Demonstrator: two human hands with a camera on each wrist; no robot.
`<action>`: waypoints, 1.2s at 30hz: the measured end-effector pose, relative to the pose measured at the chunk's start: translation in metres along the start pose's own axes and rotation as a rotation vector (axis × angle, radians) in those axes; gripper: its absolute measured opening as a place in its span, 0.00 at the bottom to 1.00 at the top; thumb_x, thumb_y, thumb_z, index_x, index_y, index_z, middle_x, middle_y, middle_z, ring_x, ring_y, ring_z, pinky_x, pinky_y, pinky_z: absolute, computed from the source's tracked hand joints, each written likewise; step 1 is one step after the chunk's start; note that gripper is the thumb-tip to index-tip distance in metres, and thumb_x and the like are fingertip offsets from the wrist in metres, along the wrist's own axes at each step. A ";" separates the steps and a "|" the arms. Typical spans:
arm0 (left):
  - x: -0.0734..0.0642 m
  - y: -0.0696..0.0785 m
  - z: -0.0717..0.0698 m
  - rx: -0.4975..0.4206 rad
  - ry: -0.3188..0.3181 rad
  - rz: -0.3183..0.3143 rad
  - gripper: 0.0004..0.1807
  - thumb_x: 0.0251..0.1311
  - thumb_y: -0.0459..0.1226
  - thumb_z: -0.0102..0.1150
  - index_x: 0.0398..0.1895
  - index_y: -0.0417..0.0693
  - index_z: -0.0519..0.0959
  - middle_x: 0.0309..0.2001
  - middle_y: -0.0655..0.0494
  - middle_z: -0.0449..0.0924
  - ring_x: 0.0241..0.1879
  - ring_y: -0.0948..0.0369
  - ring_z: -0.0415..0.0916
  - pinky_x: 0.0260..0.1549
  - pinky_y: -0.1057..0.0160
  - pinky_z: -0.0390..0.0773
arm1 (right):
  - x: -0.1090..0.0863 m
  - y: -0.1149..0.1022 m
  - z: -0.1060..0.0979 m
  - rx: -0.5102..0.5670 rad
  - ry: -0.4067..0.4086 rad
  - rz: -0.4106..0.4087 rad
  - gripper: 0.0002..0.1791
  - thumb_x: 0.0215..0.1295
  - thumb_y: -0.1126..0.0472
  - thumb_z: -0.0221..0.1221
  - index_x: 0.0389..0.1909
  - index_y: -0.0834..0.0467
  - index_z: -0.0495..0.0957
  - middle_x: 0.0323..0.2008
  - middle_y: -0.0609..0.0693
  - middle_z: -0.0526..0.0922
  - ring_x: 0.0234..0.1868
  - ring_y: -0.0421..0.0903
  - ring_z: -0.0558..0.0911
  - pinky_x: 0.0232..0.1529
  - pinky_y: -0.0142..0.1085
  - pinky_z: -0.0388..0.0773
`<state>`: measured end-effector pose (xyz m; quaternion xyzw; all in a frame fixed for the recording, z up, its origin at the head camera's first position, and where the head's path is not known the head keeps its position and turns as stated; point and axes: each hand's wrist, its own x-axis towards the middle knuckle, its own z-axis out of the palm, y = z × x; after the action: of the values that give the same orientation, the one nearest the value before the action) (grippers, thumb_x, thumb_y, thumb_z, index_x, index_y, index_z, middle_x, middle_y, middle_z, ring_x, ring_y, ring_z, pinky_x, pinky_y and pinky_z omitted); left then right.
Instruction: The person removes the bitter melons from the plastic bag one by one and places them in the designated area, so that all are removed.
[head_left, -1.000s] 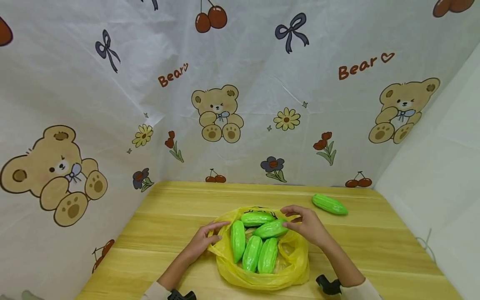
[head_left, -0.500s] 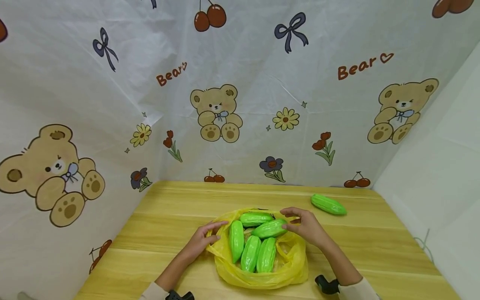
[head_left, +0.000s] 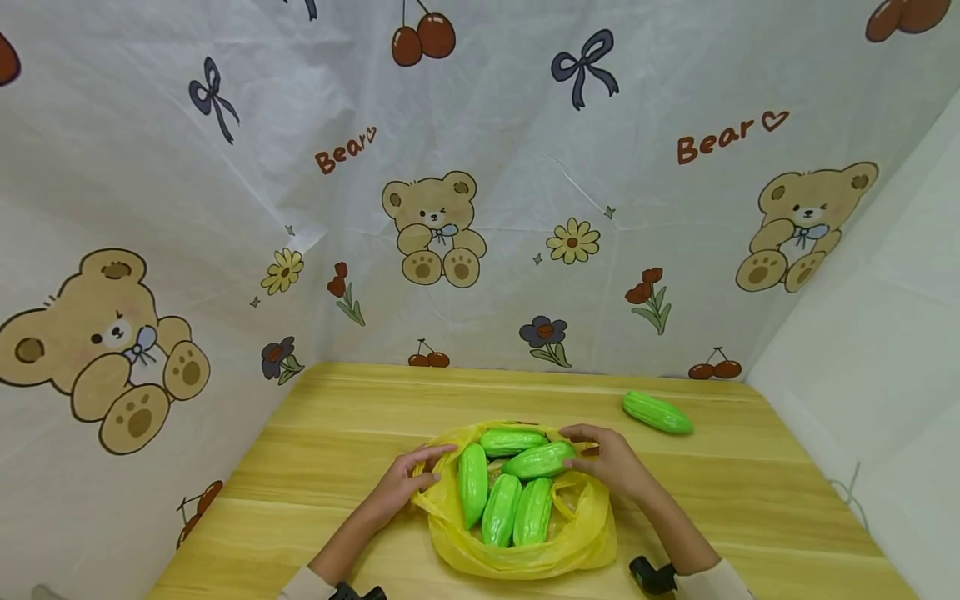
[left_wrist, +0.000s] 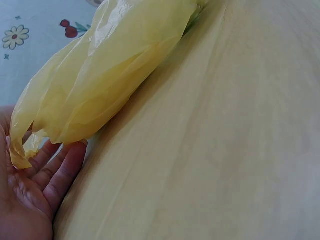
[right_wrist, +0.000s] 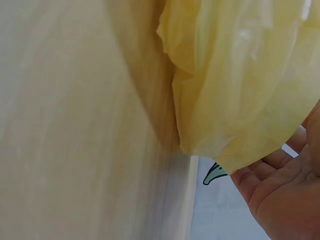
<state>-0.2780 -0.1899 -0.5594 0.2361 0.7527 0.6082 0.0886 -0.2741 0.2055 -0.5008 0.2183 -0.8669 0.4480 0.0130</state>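
A yellow plastic bag (head_left: 517, 564) sits on the table with its mouth spread wide. Several shiny, ridged green bitter melons (head_left: 501, 510) lie inside it. My left hand (head_left: 396, 487) is at the bag's left rim, fingers loosely extended against the plastic; the left wrist view shows them under a hanging fold of the bag (left_wrist: 95, 95). On the other side, my right hand (head_left: 621, 460) touches the right rim, its thumb beside the end of the slanted bitter melon (head_left: 538, 460). Its fingers (right_wrist: 272, 167) lie partly behind the yellow plastic in the right wrist view.
One more bitter melon (head_left: 657, 412) lies on the wooden table (head_left: 750, 492) at the back right. A cloth (head_left: 510, 158) printed with bears hangs behind and to the left. A white panel (head_left: 885, 333) borders the right side, with a thin cord (head_left: 855, 492) near it.
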 end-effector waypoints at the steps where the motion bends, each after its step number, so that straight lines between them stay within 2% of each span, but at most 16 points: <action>1: 0.000 0.000 0.000 -0.001 0.000 0.000 0.27 0.68 0.31 0.57 0.68 0.59 0.77 0.71 0.57 0.70 0.79 0.43 0.39 0.70 0.31 0.36 | 0.000 0.001 0.000 0.000 -0.001 0.004 0.24 0.63 0.65 0.68 0.60 0.65 0.79 0.57 0.62 0.82 0.56 0.63 0.80 0.52 0.55 0.79; 10: -0.003 0.001 0.000 -0.017 -0.006 -0.017 0.26 0.68 0.32 0.57 0.69 0.58 0.76 0.73 0.55 0.68 0.79 0.41 0.34 0.69 0.30 0.35 | -0.001 0.006 0.002 0.030 -0.026 0.008 0.25 0.63 0.67 0.68 0.61 0.67 0.78 0.57 0.63 0.81 0.57 0.64 0.79 0.52 0.54 0.79; 16: -0.004 0.002 0.000 -0.015 -0.001 -0.022 0.27 0.68 0.32 0.57 0.69 0.58 0.76 0.73 0.54 0.67 0.79 0.40 0.34 0.69 0.30 0.35 | 0.001 0.008 0.002 0.037 -0.062 -0.001 0.25 0.63 0.69 0.67 0.62 0.67 0.77 0.58 0.64 0.80 0.56 0.64 0.79 0.51 0.51 0.80; 22: -0.002 0.002 0.000 -0.007 -0.004 -0.020 0.26 0.69 0.33 0.57 0.69 0.60 0.76 0.73 0.55 0.67 0.79 0.40 0.34 0.70 0.30 0.36 | 0.001 0.008 0.001 0.044 -0.079 0.005 0.26 0.63 0.69 0.67 0.63 0.67 0.76 0.58 0.64 0.80 0.55 0.63 0.80 0.51 0.54 0.80; 31: -0.002 0.004 0.000 -0.006 -0.006 -0.026 0.26 0.69 0.33 0.57 0.69 0.60 0.76 0.73 0.56 0.68 0.79 0.40 0.34 0.69 0.29 0.37 | 0.000 0.007 0.002 0.025 -0.084 0.014 0.26 0.64 0.68 0.67 0.64 0.65 0.76 0.57 0.61 0.81 0.53 0.58 0.81 0.49 0.46 0.82; 36: -0.003 0.002 0.001 -0.011 -0.011 -0.014 0.27 0.69 0.33 0.56 0.70 0.59 0.75 0.72 0.55 0.68 0.79 0.40 0.34 0.69 0.29 0.36 | -0.001 0.007 0.004 0.029 -0.084 0.020 0.26 0.63 0.68 0.67 0.63 0.64 0.77 0.57 0.61 0.81 0.52 0.58 0.81 0.49 0.44 0.82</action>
<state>-0.2743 -0.1899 -0.5582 0.2339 0.7505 0.6102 0.0984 -0.2752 0.2066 -0.5090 0.2286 -0.8622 0.4510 -0.0310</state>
